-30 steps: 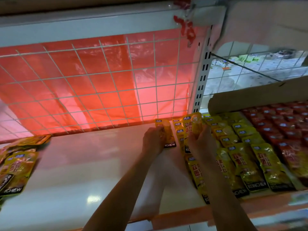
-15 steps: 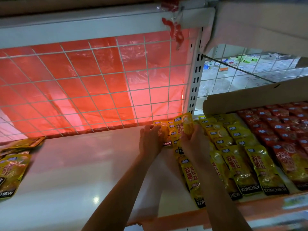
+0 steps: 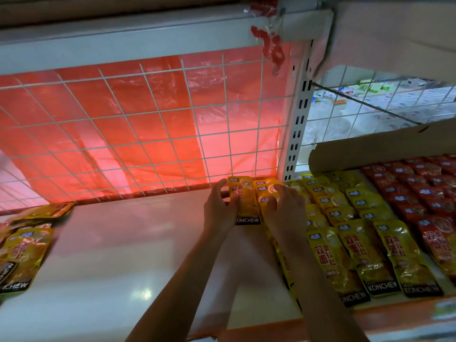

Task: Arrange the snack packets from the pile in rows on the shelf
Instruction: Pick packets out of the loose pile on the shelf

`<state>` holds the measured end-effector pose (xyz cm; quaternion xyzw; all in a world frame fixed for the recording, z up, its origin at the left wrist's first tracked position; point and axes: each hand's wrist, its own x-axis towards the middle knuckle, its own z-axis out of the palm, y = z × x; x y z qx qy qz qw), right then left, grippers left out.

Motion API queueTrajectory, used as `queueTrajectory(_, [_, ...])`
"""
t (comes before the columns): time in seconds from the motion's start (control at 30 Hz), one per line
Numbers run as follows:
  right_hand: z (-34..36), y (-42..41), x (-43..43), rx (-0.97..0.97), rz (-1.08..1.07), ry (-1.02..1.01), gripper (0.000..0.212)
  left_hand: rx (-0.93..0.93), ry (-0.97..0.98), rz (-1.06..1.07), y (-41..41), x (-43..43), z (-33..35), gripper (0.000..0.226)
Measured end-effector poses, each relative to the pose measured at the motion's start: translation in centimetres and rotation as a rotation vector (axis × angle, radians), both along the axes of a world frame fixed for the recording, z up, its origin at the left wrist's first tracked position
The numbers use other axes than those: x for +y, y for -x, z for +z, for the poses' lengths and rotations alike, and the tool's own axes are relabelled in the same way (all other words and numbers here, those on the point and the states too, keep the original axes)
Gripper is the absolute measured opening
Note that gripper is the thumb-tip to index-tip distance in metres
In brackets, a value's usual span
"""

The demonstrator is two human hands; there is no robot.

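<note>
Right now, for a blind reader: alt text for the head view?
Left hand grips a yellow Konchew packet at the back of a white shelf; right hand touches adjoining rows of yellow packets. A loose pile lies left.

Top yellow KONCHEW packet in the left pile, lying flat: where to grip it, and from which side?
Probably best to pinch the right long edge of the yellow foil snack packet, near its black bottom band, coming from the right over the bare white shelf board. It lies flat, label up, with that edge free. Other pile packets crowd behind it, and its left side runs out of view.
</note>
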<state>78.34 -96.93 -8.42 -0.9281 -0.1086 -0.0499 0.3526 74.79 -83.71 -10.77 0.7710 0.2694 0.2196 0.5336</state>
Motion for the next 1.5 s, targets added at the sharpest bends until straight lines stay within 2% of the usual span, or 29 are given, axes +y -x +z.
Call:
queueTrajectory(0.27, [-1.0,-0.2,-0.5,0.003,0.015,0.073,0.043,0.102,-0.214,-0.104,0.4,-0.7,-0.6,0.044])
queueTrajectory(0.5, [-1.5,-0.2,-0.6,0.018,0.017,0.099,0.039,0.297,-0.395,-0.088,0.1,-0.7,-1.1,0.039])
queueTrajectory(0.73, [-1.4,0.2,-0.5,-0.007,0.023,0.081,0.036,0.338,-0.486,-0.080,-0.5,-0.7,-1.4,0.033])
queueTrajectory(1.0, [-0.6,1.4,1.6,-0.102,0.094,0.046,0.034,0.289,-0.511,-0.063,0.3,0.2,-1.3,0.034])
queueTrajectory(1.23, [-1.3,5.1,8.5,-0.086,0.319,0.084,0.040,0.286,-0.692,0.109,5.6,5.1,-0.6,0.034])
queueTrajectory(1.5, [-1.4,12.5,17.9,-0.065,0.550,0.022,0.041,0.505,-0.705,0.342,14.5,13.7,0.2,0.042])
